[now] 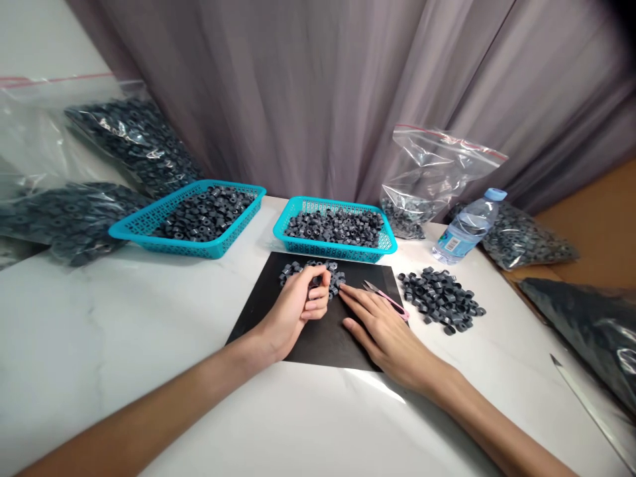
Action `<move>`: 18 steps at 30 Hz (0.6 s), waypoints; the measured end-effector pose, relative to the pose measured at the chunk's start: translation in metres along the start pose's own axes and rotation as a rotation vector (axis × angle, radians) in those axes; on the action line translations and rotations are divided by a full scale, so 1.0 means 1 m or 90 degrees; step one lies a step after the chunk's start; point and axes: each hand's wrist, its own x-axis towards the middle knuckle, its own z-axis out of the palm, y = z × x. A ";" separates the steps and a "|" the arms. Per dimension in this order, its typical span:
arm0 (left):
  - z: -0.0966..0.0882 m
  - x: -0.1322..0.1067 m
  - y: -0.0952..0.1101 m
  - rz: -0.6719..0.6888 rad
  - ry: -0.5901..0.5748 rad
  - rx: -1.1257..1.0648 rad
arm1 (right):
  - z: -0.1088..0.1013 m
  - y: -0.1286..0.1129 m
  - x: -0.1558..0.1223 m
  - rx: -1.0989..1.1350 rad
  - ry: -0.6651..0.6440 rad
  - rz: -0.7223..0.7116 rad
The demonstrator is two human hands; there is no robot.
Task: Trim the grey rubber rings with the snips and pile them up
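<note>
My left hand is curled with its palm turned inward, and small dark grey plastic pieces show inside the curl of the fingers. Just beyond it, a small heap of the same dark grey pieces lies on a black mat, partly hidden by the hand. My right hand rests palm down on the mat with its fingers stretched out, the fingertips at the near right edge of that heap. Beside its knuckles lies a pair of pink-handled thread snips, partly covered by the hand.
Two turquoise baskets, one at left and one in the middle, hold many similar pieces. A loose pile lies right of the mat. Filled clear bags stand around, with a water bottle at right. A grey curtain hangs behind.
</note>
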 end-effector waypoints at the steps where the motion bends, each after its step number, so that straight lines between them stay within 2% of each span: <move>1: 0.000 -0.001 -0.001 -0.003 0.004 0.018 | 0.000 0.000 0.000 0.003 0.004 0.001; 6: 0.000 -0.003 -0.005 -0.016 0.018 0.086 | -0.001 0.000 -0.003 0.014 0.022 0.000; 11: -0.003 0.001 -0.007 -0.043 0.015 0.080 | -0.001 0.000 -0.007 0.051 0.058 0.003; 18: -0.001 -0.005 -0.013 -0.131 -0.059 0.100 | -0.005 -0.003 -0.011 0.224 0.242 0.008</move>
